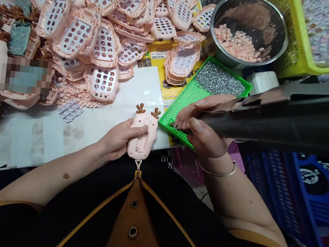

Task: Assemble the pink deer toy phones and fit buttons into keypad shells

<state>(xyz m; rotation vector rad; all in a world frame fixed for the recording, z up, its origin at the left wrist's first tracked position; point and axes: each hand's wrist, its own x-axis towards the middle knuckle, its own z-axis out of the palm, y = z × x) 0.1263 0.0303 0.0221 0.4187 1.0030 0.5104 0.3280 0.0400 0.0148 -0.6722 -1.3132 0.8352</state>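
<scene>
My left hand (121,136) is closed around a pale pink toy phone (146,137) with brown antlers, its thumb lying across the back. The toy's back faces up, showing a speaker grille, screw holes and an uncovered battery compartment. My right hand (208,130) is wrapped around the front end of a long dark electric screwdriver (260,116), which comes in from the right. Its fingertips are over the lower part of a green perforated tray (182,97). Small metal screws (219,80) are heaped at the tray's far end. The screwdriver's tip is partly hidden by my fingers.
Pink toy phone front shells (77,30) pile up at the left and back. Loose pink rings and a pale keypad piece (70,110) lie near them. A steel bowl (283,44) of pink parts stands behind the tray, beside a yellow basket (302,62). Blue crates (299,218) are at right.
</scene>
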